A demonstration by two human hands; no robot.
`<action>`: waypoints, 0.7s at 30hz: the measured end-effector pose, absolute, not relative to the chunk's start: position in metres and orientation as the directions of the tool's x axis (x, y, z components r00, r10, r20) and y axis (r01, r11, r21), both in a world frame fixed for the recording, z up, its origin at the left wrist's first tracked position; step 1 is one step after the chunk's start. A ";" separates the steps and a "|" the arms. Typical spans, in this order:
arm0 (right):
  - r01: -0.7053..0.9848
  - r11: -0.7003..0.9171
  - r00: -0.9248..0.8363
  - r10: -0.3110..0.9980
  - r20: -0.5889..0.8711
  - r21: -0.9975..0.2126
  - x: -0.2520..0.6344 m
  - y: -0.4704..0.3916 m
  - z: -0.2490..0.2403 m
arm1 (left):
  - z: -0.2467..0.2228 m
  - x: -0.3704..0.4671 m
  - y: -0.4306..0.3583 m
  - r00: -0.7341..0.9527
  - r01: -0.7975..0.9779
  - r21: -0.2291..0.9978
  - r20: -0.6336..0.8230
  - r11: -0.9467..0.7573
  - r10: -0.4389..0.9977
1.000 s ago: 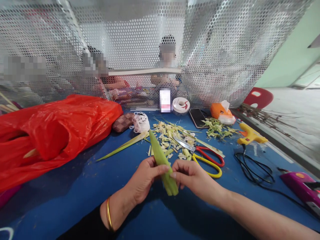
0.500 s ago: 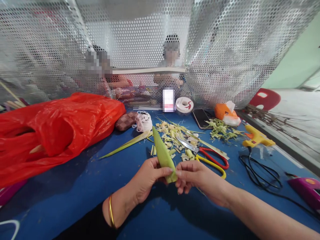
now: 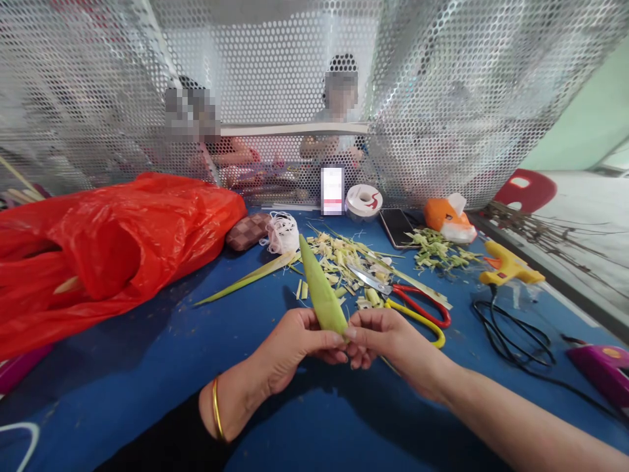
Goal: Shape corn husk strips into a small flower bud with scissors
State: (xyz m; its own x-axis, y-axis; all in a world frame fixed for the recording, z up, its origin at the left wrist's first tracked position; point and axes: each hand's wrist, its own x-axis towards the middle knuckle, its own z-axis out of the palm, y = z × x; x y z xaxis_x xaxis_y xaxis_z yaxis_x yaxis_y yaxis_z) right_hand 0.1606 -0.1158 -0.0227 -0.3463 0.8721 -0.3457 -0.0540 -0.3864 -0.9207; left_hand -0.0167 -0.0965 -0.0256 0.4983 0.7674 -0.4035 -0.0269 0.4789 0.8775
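Note:
A pointed green leaf piece (image 3: 322, 288) stands up from my fingers, its tip toward the far side. My left hand (image 3: 299, 341) grips its lower end between thumb and fingers, with a gold bangle at the wrist. Thumb and finger of my right hand (image 3: 376, 337) pinch the bottom right edge of the same leaf. The fingertips of both hands nearly meet. Just beyond my right hand lie scissors (image 3: 417, 305) with red and yellow handles, beside cut leaf scraps (image 3: 339, 255).
Around the blue table (image 3: 171, 367) are a red plastic bag (image 3: 171, 229), white string (image 3: 282, 233), a ribbon spool (image 3: 364, 200), a dark phone (image 3: 397, 228), a tissue pack (image 3: 449, 218) and a yellow glue gun (image 3: 511, 263). Two people sit behind a perforated sheet (image 3: 275, 59).
The lower end of the leaf has gone further under my fingers, and both thumbs now sit closer together at its base. The view has shifted slightly.

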 end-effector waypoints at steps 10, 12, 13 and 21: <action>0.003 -0.414 -0.349 0.853 -0.389 -0.910 0.158 -0.118 -0.023 | -0.023 -0.016 -0.098 0.478 0.018 0.889 -0.409 0.457 0.777; -0.001 -0.431 -0.371 0.838 -0.400 -0.903 0.159 -0.119 -0.022 | -0.022 -0.016 -0.098 0.492 0.020 0.880 -0.422 0.475 0.762; -0.009 -0.443 -0.382 0.830 -0.406 -0.897 0.159 -0.119 -0.022 | -0.021 -0.016 -0.097 0.499 0.024 0.873 -0.433 0.487 0.750; -0.042 -0.490 -0.389 0.811 -0.437 -0.871 0.159 -0.119 -0.025 | -0.026 -0.015 -0.098 0.472 0.042 0.884 -0.429 0.466 0.770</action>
State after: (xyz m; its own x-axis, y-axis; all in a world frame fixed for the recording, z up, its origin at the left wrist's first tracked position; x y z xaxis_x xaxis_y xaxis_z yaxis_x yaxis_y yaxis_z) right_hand 0.1588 -0.1195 -0.0245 -0.3892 0.8107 -0.4375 -0.0419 -0.4900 -0.8707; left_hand -0.0151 -0.0984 -0.0259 0.4719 0.7702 -0.4291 0.0422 0.4665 0.8835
